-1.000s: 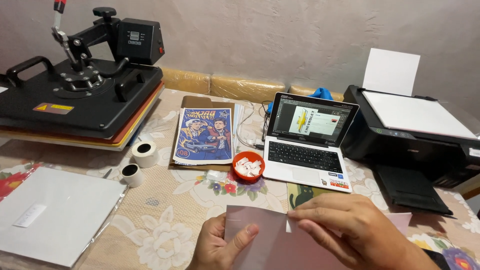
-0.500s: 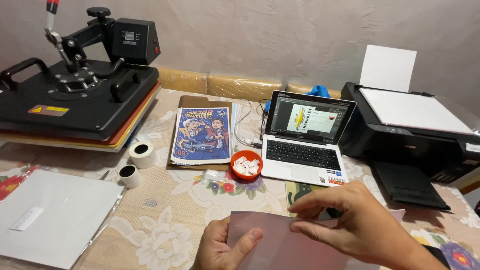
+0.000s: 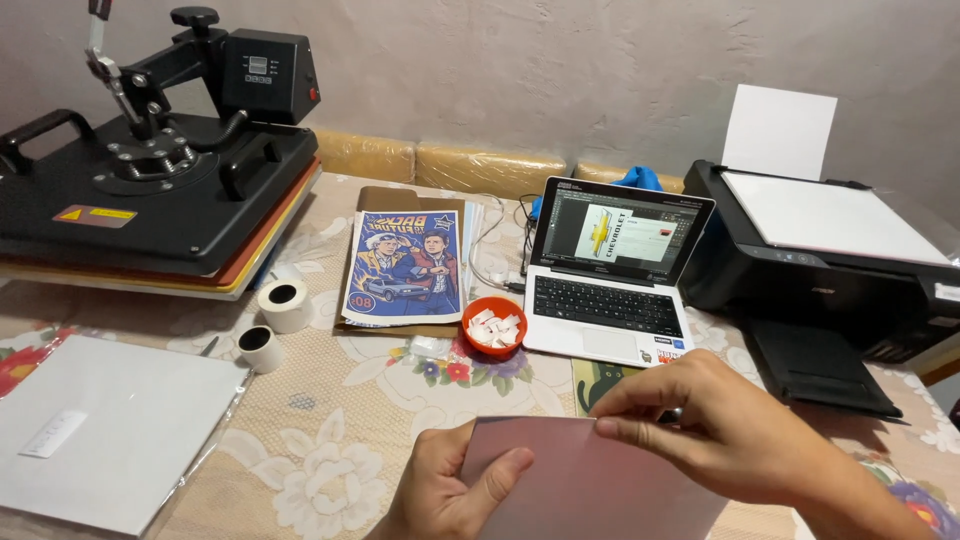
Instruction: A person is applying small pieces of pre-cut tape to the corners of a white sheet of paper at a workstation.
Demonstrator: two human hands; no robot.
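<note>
You are holding a pale pinkish sheet (image 3: 590,480) low in front of you, just above the near edge of the bench (image 3: 340,430), which is wearing a flowered lace cloth. Your left hand (image 3: 450,490) is gripping the sheet's left side, thumb lying across its face and fingers tucked behind, so that grip is closed on it. Your right hand (image 3: 730,430) is coming in from the right and pinching the sheet's top edge between thumb and fingertips (image 3: 615,425); that grip is closed on the sheet too. Just beyond your right hand an open white laptop (image 3: 615,285) is sitting with its screen lit, and a small card with a dark cat figure (image 3: 598,380) is peeking out between the laptop and your knuckles. To the laptop's left a small orange bowl (image 3: 494,326) is holding white scraps, and beside that a colourful printed poster (image 3: 405,265) is lying on a brown backing. A black printer (image 3: 830,270) is standing at the right with white paper (image 3: 778,132) upright in its feed. A big black heat press (image 3: 150,180) is filling the far left, two rolls of tape (image 3: 283,305) are sitting in front of it, and a stack of white sheets in a clear sleeve (image 3: 105,430) is resting at the near left corner.
</note>
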